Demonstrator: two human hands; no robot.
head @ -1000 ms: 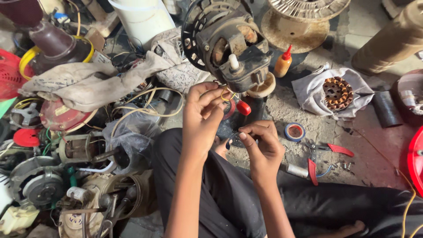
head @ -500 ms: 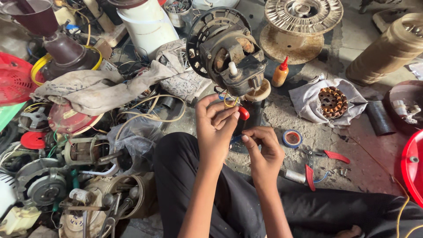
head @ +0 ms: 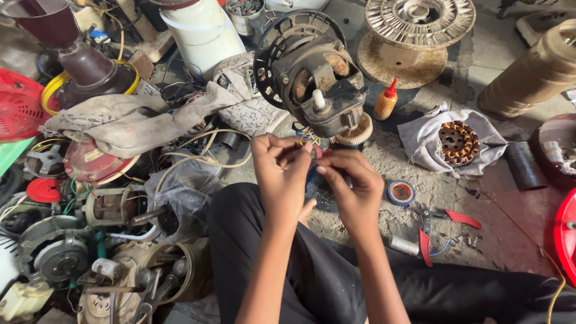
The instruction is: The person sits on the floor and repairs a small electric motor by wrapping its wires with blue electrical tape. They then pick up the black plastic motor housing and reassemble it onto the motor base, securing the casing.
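Left to right: one red fan grille (head: 18, 105) at the edge; one left hand (head: 281, 174) and one right hand (head: 353, 189), fingertips pinched together on thin wires (head: 305, 139) just below one fan motor (head: 315, 75) — then one orange glue bottle (head: 386, 101), one tape roll (head: 401, 193), one red-handled pliers (head: 435, 231) on the floor.

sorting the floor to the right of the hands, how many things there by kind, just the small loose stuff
Beside the right hand:
tape roll: 1
red-handled pliers: 1
orange-capped squeeze bottle: 1
copper-wound stator on a grey cloth: 1
grey cloth: 1
Total: 5
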